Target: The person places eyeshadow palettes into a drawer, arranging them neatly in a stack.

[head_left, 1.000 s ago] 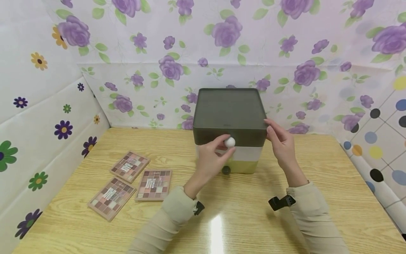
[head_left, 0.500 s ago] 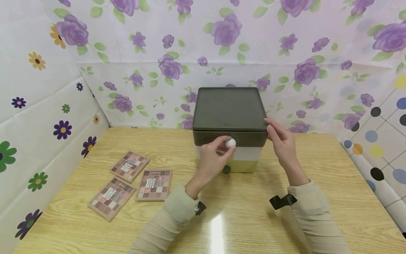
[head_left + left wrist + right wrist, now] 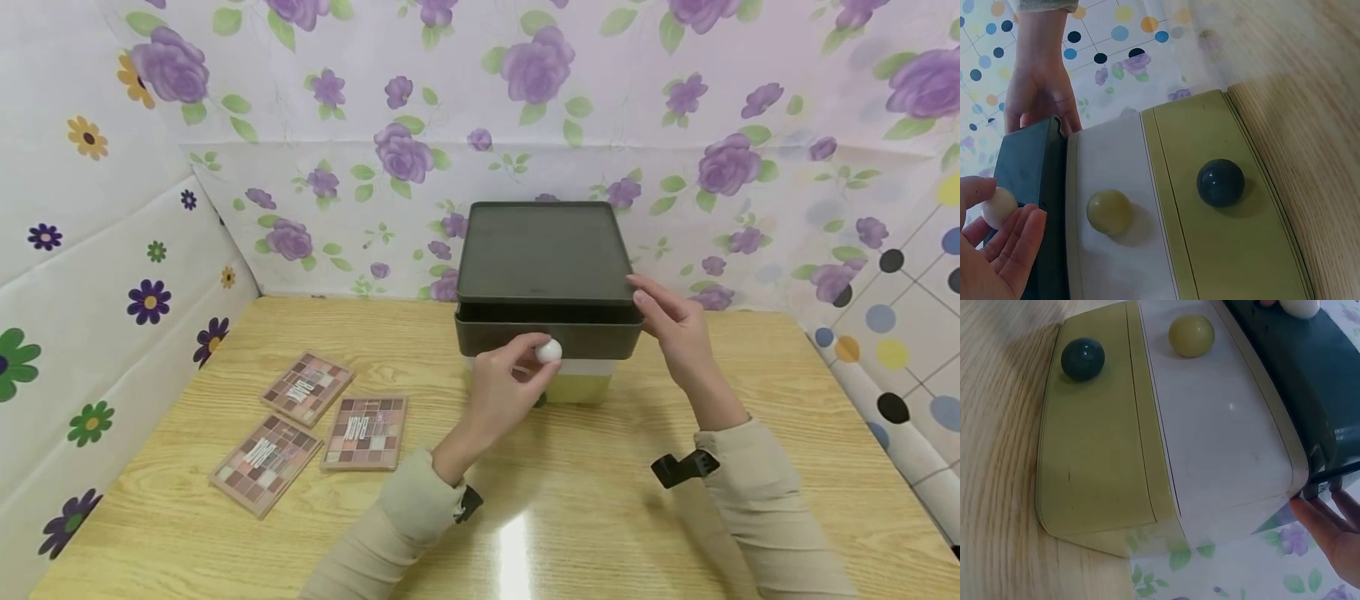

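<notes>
Wooden table (image 3: 600, 517) holds three palettes (image 3: 363, 433) left of hands (image 3: 502, 392).

A wooden table (image 3: 600, 517) with a light, glossy grain carried everything. Toward its back edge stood a small chest of drawers (image 3: 543, 250), its olive-yellow bottom section resting straight on the wood. On the left part of the top lay three flat eyeshadow palettes (image 3: 363, 433), close together and face up; whether the two nearer ones touched could not be told. A bright glare sat on the near middle of the surface.
</notes>
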`<state>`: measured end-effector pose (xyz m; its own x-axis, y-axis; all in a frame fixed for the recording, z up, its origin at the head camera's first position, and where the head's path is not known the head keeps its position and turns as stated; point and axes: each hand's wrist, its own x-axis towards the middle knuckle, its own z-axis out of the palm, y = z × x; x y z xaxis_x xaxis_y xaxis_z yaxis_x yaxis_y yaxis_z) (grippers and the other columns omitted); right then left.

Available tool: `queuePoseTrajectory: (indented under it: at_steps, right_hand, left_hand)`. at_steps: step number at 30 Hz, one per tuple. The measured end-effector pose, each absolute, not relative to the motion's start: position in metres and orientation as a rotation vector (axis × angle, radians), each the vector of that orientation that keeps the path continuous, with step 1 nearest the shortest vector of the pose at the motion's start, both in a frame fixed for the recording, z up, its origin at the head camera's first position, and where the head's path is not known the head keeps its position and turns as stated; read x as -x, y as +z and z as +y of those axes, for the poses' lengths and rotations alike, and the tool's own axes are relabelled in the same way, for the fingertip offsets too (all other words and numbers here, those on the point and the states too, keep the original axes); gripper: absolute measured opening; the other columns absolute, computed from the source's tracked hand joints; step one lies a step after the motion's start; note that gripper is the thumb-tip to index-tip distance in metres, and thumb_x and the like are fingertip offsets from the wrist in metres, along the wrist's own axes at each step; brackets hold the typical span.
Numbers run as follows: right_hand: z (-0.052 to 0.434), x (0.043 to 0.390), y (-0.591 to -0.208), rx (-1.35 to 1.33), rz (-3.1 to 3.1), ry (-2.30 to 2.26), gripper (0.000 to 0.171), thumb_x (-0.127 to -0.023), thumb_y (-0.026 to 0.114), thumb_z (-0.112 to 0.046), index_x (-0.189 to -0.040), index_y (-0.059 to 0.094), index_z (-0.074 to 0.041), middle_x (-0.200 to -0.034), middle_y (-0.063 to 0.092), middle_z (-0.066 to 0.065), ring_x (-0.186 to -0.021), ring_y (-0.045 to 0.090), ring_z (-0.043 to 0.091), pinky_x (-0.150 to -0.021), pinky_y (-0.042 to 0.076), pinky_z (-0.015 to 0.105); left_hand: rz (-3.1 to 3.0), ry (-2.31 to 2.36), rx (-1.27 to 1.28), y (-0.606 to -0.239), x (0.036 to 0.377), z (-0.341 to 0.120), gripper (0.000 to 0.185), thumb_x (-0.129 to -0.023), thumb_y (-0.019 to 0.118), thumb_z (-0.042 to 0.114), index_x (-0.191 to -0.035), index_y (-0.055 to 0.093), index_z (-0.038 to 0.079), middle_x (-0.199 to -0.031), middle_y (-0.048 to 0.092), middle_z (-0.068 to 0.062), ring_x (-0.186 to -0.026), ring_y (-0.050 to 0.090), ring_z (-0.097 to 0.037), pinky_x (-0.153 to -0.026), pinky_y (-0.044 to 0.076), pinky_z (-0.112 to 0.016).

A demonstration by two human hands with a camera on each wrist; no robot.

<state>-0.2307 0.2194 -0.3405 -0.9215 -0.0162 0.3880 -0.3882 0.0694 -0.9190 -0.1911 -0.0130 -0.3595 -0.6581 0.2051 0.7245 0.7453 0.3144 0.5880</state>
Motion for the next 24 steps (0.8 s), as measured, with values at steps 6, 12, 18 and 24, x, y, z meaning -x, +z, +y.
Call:
queuePoseTrajectory:
  at_steps: [6, 12, 18, 24]
  right_hand:
    - [0.223, 0.231, -0.34, -0.443, -2.028, 2.042, 0.028, -0.091, 0.057, -0.019, -0.118, 0.063, -0.014, -0.129, 0.052, -0.002, -0.121, 0.042, 0.013, -0.079, 0.047, 0.017]
    - [0.224, 0.231, -0.34, -0.44, -2.021, 2.046, 0.027, -0.09, 0.057, -0.018, -0.116, 0.064, -0.014, -0.126, 0.054, -0.005, -0.115, 0.046, 0.007, -0.078, 0.047, 0.016]
    - [0.224, 0.232, -0.34, -0.488, -2.007, 2.042, 0.028, -0.091, 0.056, -0.017, -0.118, 0.063, -0.011, -0.134, 0.047, 0.007, -0.119, 0.045, 0.011, -0.079, 0.048, 0.018]
    - [0.222, 0.232, -0.339, -0.484, -1.983, 2.072, 0.028, -0.091, 0.055, -0.015, -0.118, 0.063, -0.011, -0.134, 0.047, 0.009, -0.119, 0.045, 0.011, -0.079, 0.048, 0.019]
  left_hand:
    - [-2.036, -1.312, 0.863, -0.359, 0.18, -0.015, 0.02, -0.077, 0.071, 0.006, -0.094, 0.064, -0.001, -0.081, 0.068, -0.011, -0.065, 0.065, -0.015, -0.049, 0.052, -0.024]
    - [-2.01, -1.246, 0.896, -0.361, 0.172, -0.017, 0.02, -0.075, 0.073, 0.005, -0.092, 0.064, 0.0, -0.075, 0.068, -0.008, -0.061, 0.062, -0.011, -0.046, 0.048, -0.018]
    - [-1.984, -1.18, 0.927, -0.361, 0.163, -0.018, 0.02, -0.074, 0.073, 0.006, -0.091, 0.065, 0.0, -0.073, 0.067, -0.006, -0.059, 0.061, -0.01, -0.047, 0.047, -0.014]
    - [-1.954, -1.105, 0.956, -0.362, 0.154, -0.02, 0.023, -0.072, 0.075, 0.007, -0.091, 0.066, 0.0, -0.075, 0.068, -0.006, -0.059, 0.063, -0.009, -0.054, 0.047, -0.009]
